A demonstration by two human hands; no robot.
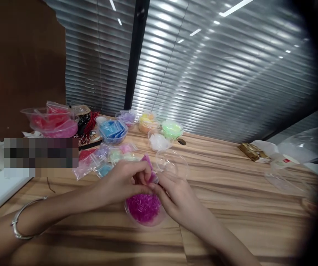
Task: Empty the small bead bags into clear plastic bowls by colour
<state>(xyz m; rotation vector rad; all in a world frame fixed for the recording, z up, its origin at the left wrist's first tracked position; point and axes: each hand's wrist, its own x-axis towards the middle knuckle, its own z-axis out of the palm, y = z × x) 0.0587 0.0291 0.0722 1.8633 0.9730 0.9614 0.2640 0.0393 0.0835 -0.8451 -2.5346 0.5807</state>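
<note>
Between my two hands is a small plastic bag (pixel 147 162) with purple-pink contents, held above a clear bowl (pixel 163 218). My left hand (pixel 128 181), with a silver bangle on its wrist, curls its fingers round the bag. From the right, my right hand (pixel 177 192) pinches the bag's edge, its fingertips meeting the left ones. Directly below, the bowl holds a heap of magenta tube-like pieces (pixel 144 208). My hands hide the bowl's far rim and part of the bag.
Clear bowls with red bags (pixel 52 120), blue bags (pixel 111 129), orange-yellow pieces (pixel 148 123), green pieces (pixel 172 128) and white pieces (pixel 159 142) line the back. Small coloured bags (pixel 103 159) lie left of centre. An empty clear bowl (pixel 175 164) and a gold packet (pixel 254 152) stand farther right.
</note>
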